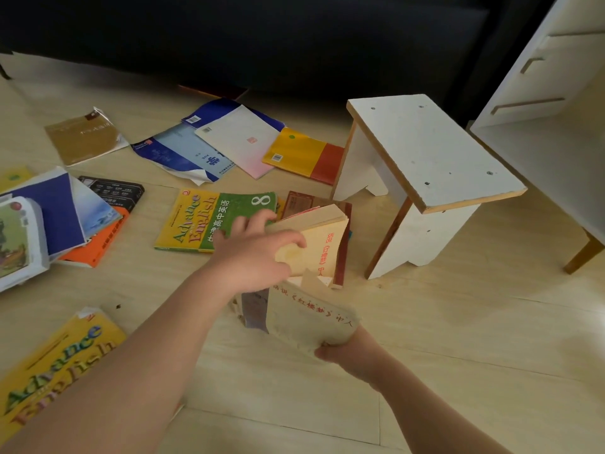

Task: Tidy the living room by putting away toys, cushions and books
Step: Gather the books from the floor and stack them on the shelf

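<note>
My left hand [255, 253] grasps a yellowed book [314, 244] with red characters on its cover. My fingers curl over its far page edge and my thumb presses on the cover. The book sits tilted on a dark red book [343, 257], which lies on the wooden floor [458, 322]. Just beyond my left fingertips, a green and yellow Advance with English textbook [209, 221] lies flat on the floor.

My right hand [347, 352], nearer to me, grips the near edge of a tattered paperback [307, 316]. Its far end reaches under my left wrist. A white stool [422, 152] stands to the right of both hands.

Left of my left arm lie more books: an orange book [95, 244], a blue book [55, 204], and a yellow Advance English textbook [59, 362] close beside my forearm.
</note>
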